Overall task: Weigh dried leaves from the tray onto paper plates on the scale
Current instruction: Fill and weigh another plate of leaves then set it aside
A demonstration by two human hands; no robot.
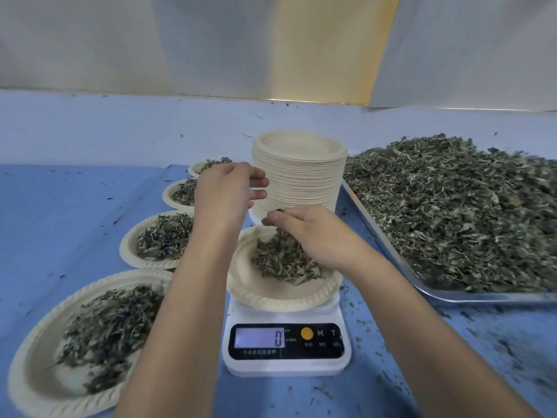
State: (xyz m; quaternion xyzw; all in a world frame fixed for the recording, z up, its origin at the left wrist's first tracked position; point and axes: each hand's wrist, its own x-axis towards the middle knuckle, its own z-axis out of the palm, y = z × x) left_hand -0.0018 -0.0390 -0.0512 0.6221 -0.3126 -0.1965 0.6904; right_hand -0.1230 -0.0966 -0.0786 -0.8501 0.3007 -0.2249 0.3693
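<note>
Four filled plates point(75, 333) run down the left of the blue table point(75, 206). The left hand point(223, 191) hovers, fingers loosely spread and holding nothing, beside the stack of paper plates point(301, 176). The right hand point(307, 233) pinches dried leaves point(280, 238) over the plate point(271, 294) on the scale point(286, 366) (display reads 0). The heaped tray point(391, 254) sits rightmost.

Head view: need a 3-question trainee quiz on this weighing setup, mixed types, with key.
1. True or false: the stack of empty plates stands behind the scale.
2. The display reads: A) 0 B) 25 C) 100
3. How many leaf-filled plates lie left of the scale, off it?
Key: 1 true; 2 A; 3 four.
</note>
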